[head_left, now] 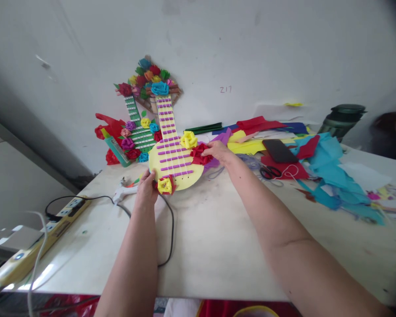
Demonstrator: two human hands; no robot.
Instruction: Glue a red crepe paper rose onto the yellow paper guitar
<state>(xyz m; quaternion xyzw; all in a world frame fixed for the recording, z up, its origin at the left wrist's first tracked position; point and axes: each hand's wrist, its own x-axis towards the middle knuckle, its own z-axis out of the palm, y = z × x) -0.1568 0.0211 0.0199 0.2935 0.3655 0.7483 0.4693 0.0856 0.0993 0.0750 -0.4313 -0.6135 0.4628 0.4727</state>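
Note:
A pale yellow guitar-shaped paper cutout (154,160), strung with purple strips and white thread, stands tilted up over the table. My left hand (147,188) grips its lower left edge, beside a yellow and red paper flower (165,186). On the cutout's right side, my right hand (219,152) has its fingers closed on a red paper flower (199,154). Just above that sits a yellow paper flower (188,139), and a blue paper flower (160,88) tops the neck. Behind it leans a green guitar-shaped piece (141,137) with paper flowers.
At left lie a glue gun (122,193), its black cable and a power strip (57,231); a green-and-white bottle (116,149) stands behind. To the right are scissors (270,172), a phone (280,151), blue crepe paper (330,176) and a dark flask (343,121). The wall rises behind.

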